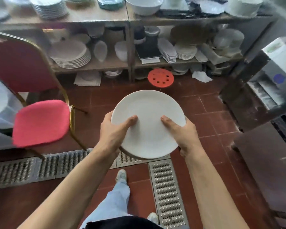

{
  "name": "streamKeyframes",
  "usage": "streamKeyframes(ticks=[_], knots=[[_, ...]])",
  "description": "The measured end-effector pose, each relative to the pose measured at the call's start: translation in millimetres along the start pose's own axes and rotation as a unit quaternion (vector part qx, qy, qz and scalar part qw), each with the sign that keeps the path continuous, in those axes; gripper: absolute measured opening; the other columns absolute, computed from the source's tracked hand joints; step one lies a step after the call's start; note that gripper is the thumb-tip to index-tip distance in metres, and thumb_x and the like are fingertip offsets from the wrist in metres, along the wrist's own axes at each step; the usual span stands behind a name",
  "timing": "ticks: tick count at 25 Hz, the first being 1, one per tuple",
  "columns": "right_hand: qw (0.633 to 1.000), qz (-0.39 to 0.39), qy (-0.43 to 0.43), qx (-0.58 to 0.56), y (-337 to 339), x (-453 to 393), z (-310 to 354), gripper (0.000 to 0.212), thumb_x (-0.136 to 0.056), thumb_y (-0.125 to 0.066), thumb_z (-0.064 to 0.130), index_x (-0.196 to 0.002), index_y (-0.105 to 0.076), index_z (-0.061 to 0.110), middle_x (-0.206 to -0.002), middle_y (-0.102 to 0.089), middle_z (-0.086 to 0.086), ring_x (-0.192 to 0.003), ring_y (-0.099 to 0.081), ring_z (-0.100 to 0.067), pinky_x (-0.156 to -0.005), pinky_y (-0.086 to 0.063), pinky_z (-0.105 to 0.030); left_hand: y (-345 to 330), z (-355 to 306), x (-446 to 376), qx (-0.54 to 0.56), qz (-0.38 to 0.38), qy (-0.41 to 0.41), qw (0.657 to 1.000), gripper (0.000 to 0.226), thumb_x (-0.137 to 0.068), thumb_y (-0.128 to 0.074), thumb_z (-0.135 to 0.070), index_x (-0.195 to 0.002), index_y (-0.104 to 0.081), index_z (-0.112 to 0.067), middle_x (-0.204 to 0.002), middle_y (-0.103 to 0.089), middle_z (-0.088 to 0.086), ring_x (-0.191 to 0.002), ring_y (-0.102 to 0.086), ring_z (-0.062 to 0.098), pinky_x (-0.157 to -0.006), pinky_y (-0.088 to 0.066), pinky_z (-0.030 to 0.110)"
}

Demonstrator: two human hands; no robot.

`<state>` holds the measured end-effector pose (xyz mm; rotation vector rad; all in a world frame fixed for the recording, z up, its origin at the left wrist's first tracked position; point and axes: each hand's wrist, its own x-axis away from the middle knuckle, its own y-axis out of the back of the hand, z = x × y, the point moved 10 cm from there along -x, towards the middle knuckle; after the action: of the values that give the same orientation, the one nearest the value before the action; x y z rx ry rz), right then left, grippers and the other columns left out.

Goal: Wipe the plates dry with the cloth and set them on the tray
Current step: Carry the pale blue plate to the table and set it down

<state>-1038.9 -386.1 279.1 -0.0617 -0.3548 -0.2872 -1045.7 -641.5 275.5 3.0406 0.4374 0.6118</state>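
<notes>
I carry a small stack of white plates point(149, 113) in front of me over the red tiled floor. My left hand point(113, 133) grips the stack's left edge, thumb lying on the top plate. My right hand point(182, 134) grips the right edge the same way, fingers hidden underneath. At least one more plate rim shows under the top plate. No cloth and no tray are in view.
A red chair point(40, 119) stands at the left. Wooden shelves point(96, 65) full of stacked white dishes run along the back, an orange stool point(160, 78) in front of them. Metal drain grates point(167, 192) cross the floor. Dark counters and equipment point(264, 146) stand at the right.
</notes>
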Motion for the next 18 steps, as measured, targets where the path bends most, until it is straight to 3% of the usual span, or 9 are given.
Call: streamKeyframes(ticks=[4,9,13,18], knots=[[0.999,0.043,0.007,0.019,-84.6,-66.7,29.5,0.038,-0.083,-0.085,0.02,-0.117,-0.069,0.017,-0.101,-0.076,0.001,-0.072,-0.074,-0.006,-0.053,-0.055,-0.018,38.2,-28.6,-81.9,0.017,-0.033,0.005,0.999,0.066,-0.072,-0.088,-0.037,-0.127,-0.053,-0.031,-0.114,-0.065,-0.007,-0.101,-0.065,0.018,-0.081,-0.06,0.045],[0.996,0.081,0.008,0.03,-187.1,-144.9,61.0,0.039,-0.083,-0.085,0.023,-0.119,-0.07,0.017,-0.105,-0.076,-0.002,-0.088,-0.074,-0.014,-0.062,-0.061,-0.023,84.9,-75.1,-183.7,0.012,-0.083,-0.012,0.996,0.066,-0.07,-0.089,-0.039,-0.127,-0.057,-0.026,-0.108,-0.067,-0.009,-0.098,-0.066,0.013,-0.067,-0.052,0.03],[0.993,0.109,0.006,0.034,-251.8,-210.6,84.8,0.034,-0.083,-0.085,0.022,-0.114,-0.071,0.019,-0.099,-0.076,0.002,-0.075,-0.075,-0.006,-0.058,-0.058,-0.021,105.7,-101.7,-257.2,0.026,-0.113,0.0,0.993,0.071,-0.068,-0.09,-0.04,-0.129,-0.057,-0.025,-0.11,-0.067,-0.006,-0.1,-0.066,0.018,-0.079,-0.059,0.041],[0.989,0.141,0.004,0.045,-324.3,-316.0,112.0,0.039,-0.083,-0.085,0.022,-0.12,-0.071,0.016,-0.105,-0.077,-0.003,-0.092,-0.076,-0.02,-0.07,-0.064,-0.029,109.2,-134.9,-361.2,0.054,-0.156,0.001,0.986,0.063,-0.068,-0.092,-0.034,-0.12,-0.057,-0.027,-0.11,-0.069,-0.003,-0.1,-0.068,0.021,-0.087,-0.059,0.049]])
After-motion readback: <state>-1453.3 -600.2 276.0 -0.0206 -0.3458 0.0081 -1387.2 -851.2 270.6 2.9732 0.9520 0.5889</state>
